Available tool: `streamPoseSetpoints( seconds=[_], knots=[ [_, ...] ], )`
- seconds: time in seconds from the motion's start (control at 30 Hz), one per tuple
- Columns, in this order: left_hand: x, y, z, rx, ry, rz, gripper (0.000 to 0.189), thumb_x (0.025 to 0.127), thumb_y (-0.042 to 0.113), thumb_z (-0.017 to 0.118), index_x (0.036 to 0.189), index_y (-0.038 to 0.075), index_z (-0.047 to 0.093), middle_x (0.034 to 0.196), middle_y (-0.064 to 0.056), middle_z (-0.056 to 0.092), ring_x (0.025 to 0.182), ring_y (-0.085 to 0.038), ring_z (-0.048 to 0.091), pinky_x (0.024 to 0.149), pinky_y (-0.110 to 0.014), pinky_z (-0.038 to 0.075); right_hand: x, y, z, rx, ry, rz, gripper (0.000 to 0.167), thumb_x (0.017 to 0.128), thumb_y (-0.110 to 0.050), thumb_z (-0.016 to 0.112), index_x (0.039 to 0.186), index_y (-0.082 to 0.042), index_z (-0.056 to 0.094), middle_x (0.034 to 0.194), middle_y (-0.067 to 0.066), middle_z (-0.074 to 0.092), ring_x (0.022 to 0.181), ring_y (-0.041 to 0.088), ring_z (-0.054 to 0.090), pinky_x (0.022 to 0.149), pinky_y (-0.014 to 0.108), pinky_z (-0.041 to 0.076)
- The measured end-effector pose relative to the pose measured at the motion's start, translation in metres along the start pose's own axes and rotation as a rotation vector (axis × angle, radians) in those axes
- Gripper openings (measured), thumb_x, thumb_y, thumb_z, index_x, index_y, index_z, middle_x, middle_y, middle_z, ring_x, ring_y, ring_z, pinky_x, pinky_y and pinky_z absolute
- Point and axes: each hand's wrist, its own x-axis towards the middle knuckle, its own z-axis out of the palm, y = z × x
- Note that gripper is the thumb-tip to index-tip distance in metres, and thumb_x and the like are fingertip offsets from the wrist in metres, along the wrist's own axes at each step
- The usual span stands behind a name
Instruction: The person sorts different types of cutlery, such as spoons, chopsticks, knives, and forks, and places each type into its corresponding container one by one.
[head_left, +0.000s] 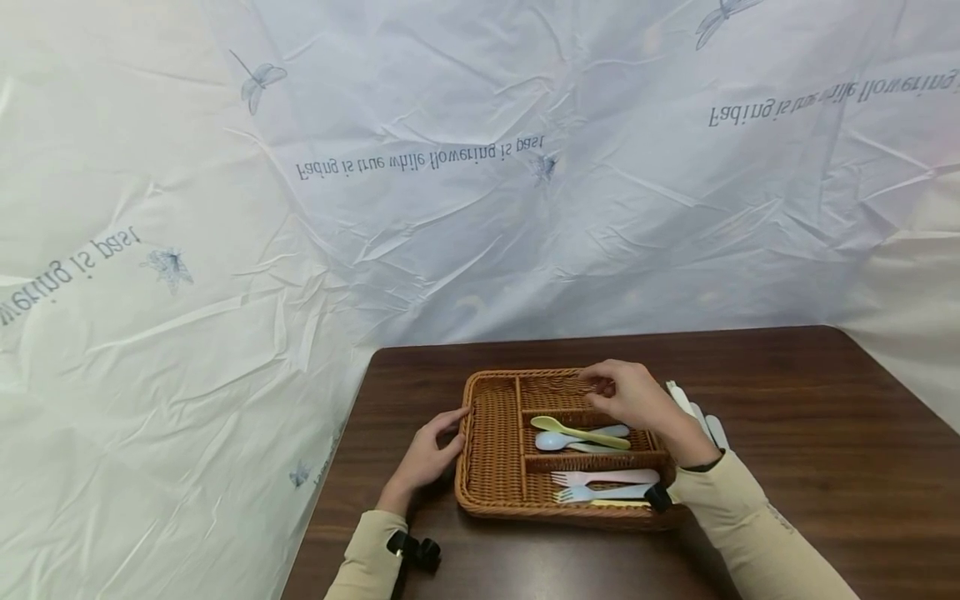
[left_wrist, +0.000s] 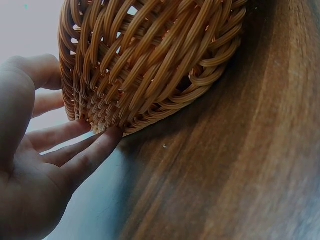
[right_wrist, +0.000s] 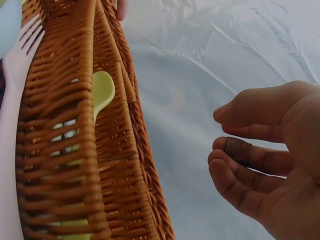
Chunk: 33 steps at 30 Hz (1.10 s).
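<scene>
A brown wicker basket with several compartments lies on the table. My left hand touches the basket's left wall from outside, its fingers fairly straight against the weave in the left wrist view. Above the far right compartment is my right hand, fingers loosely bent with nothing between them. In the middle compartment a yellow-green spoon lies across a light blue spoon and another pale piece. The near compartment holds a pink fork, a light blue fork and a yellow piece, partly hidden by the right wrist.
Several white handles lie on the dark wooden table right of the basket, partly behind the right forearm. A wrinkled white sheet with printed lettering hangs behind the table and along its sides.
</scene>
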Motion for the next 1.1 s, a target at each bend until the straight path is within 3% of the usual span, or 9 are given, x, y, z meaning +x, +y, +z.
streamPoseSetpoints(
  seconds=[0.23,0.93,1.1],
  knots=[
    [-0.001,0.000,0.000,-0.008,-0.007,0.003,0.045,0.097,0.002,0.055,0.141,-0.005,0.047,0.142,-0.026,0.048,0.120,-0.042,0.056,0.101,-0.057,0.044,-0.003,0.008,-0.004,-0.016,0.033,0.020,0.033,0.089,-0.015,0.069,0.121,-0.006,0.067,0.110,0.010,0.068,0.086,0.017,0.064,0.069,0.033,0.054],
    [-0.001,0.005,-0.001,0.034,-0.014,-0.021,0.044,0.098,0.002,0.054,0.141,-0.003,0.047,0.144,-0.023,0.047,0.123,-0.038,0.055,0.101,-0.051,0.047,-0.017,0.028,-0.020,-0.009,0.065,0.086,0.032,0.090,-0.012,0.069,0.121,-0.004,0.066,0.103,0.011,0.068,0.086,0.021,0.064,0.068,0.036,0.055],
    [0.000,-0.006,0.003,0.043,-0.001,-0.018,0.045,0.098,0.002,0.054,0.142,-0.003,0.047,0.145,-0.022,0.047,0.125,-0.038,0.053,0.101,-0.051,0.047,-0.021,0.033,-0.022,-0.030,0.084,0.083,0.030,0.089,-0.011,0.069,0.118,-0.005,0.067,0.100,0.009,0.068,0.083,0.020,0.064,0.067,0.036,0.054]
  ],
)
